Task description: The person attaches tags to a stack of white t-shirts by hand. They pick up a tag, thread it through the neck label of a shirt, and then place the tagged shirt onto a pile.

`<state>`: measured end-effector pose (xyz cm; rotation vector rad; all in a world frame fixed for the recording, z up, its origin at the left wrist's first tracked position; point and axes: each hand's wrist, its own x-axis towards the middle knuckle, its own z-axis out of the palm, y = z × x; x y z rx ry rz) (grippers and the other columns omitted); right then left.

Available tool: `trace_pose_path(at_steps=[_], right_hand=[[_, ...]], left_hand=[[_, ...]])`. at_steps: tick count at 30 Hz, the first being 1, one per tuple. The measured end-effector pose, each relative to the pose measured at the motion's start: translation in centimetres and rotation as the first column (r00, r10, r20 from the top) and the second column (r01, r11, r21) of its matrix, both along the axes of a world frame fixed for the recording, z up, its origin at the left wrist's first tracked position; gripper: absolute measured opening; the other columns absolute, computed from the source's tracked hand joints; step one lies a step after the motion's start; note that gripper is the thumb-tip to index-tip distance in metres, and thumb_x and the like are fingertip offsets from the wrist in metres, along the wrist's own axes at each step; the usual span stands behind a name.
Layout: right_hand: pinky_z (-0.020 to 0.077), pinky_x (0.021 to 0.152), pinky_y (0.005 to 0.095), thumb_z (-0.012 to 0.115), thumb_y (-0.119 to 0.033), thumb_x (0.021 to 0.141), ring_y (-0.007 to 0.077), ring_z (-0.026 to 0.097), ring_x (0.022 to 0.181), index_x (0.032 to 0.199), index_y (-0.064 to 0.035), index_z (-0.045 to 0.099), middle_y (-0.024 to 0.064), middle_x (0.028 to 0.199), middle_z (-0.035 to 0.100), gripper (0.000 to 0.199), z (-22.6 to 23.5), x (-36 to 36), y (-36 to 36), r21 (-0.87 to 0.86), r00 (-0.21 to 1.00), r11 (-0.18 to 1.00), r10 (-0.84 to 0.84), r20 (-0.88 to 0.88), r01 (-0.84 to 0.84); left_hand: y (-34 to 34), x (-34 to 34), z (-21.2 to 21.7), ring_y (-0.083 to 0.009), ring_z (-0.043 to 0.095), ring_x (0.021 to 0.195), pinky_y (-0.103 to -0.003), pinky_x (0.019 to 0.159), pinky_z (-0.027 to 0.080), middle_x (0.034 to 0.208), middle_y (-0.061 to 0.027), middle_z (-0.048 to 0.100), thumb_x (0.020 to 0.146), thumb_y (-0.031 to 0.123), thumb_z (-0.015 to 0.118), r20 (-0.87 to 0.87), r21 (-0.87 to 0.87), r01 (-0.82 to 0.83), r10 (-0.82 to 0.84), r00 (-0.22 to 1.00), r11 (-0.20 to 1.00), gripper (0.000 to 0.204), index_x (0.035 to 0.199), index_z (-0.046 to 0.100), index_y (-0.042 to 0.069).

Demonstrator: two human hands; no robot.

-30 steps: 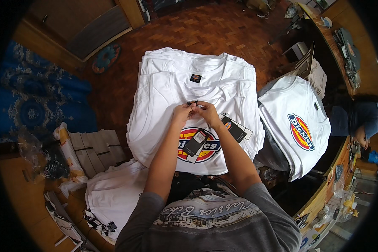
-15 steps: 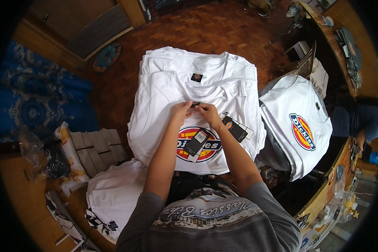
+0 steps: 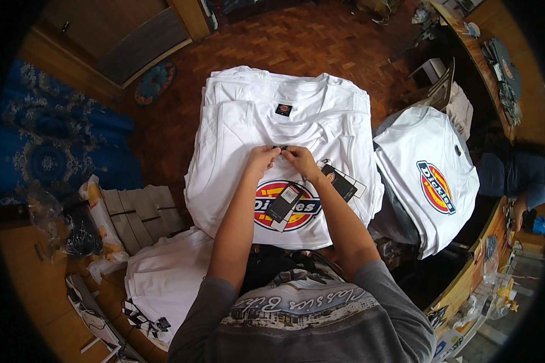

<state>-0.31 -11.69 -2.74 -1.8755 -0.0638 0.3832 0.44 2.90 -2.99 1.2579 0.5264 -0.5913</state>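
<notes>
A stack of white T-shirts lies in front of me, the top one bearing a red, yellow and blue oval print. At its collar, my left hand and my right hand are closed in pinches side by side. Between their fingertips is a small black neck label, mostly covered by the fingers. A black hang tag lies over the print below my hands. Another black and white hang tag rests beside my right forearm. Farther up the stack, a second shirt's black neck label shows.
To the right is another pile of white shirts with the same print. White folded fabric with black tags lies at lower left, near grey bundles. A person's hand shows at a wooden bench on the far right.
Both hands have shifted very slightly upward, with the fingers covering more of the neck label. The hang tag over the print has shifted slightly.
</notes>
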Motion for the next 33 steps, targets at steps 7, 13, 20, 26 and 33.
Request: trace_pose_path(at_steps=[7,13,20,26,33], right_hand=[[0.0424,0.055,0.0237,0.053,-0.006,0.072,0.0116,0.053,0.058,0.085,-0.0012,0.059,0.0076,0.066,0.058,0.016,0.4,-0.6,-2.1,0.039,0.934,0.936,-0.353,0.051,0.351],[0.0434,0.058,0.0296,0.058,-0.010,0.065,0.0229,0.055,0.060,0.082,-0.0014,0.059,0.0143,0.068,0.056,0.019,2.7,-4.6,-2.5,-0.287,0.929,0.904,-0.236,0.285,0.318],[0.0431,0.057,0.0282,0.062,-0.013,0.063,0.0209,0.055,0.060,0.077,-0.0009,0.057,0.0111,0.068,0.057,0.019,0.9,-5.1,-0.4,-0.414,0.938,0.875,-0.117,0.326,0.253],[0.0415,0.059,0.0204,0.059,-0.002,0.068,0.0088,0.052,0.064,0.078,-0.0005,0.054,0.0041,0.070,0.057,0.011,0.9,-4.6,-1.0,0.157,0.979,0.967,-0.199,-0.038,0.202],[0.0412,0.064,0.0193,0.055,0.003,0.070,0.0076,0.051,0.069,0.080,0.0005,0.052,0.0031,0.074,0.056,0.010,0.4,-4.4,-1.7,0.224,0.982,0.956,-0.186,-0.032,0.188]], left_hand=[[0.3,-0.1,0.0,-0.0058,0.042,0.043,-0.016,0.038,0.033,0.057,-0.0002,0.051,0.067,0.010,0.065,0.095,0.176,-0.060,0.044,0.995,0.983,0.013,0.068,0.056,0.001],[1.7,-0.9,1.6,-0.0069,0.047,0.048,-0.016,0.041,0.036,0.062,-0.0028,0.055,0.067,0.009,0.065,0.289,0.293,-0.235,0.149,0.946,0.927,0.014,0.072,0.057,-0.001],[0.0,-1.9,3.6,-0.0083,0.050,0.058,-0.018,0.054,0.040,0.070,-0.0031,0.057,0.077,0.010,0.053,0.363,-0.035,-0.173,0.174,0.915,0.984,0.013,0.083,0.058,0.000],[-0.5,-2.0,3.1,-0.0084,0.050,0.054,-0.020,0.053,0.042,0.069,-0.0049,0.058,0.074,0.003,0.051,0.576,0.241,0.070,-0.200,0.793,0.968,0.016,0.087,0.060,0.002],[-0.5,-2.1,5.0,-0.0159,0.055,0.054,-0.025,0.051,0.043,0.062,-0.0084,0.057,0.068,0.000,0.054,0.593,0.465,0.178,-0.454,0.665,0.867,0.016,0.084,0.050,0.001]])
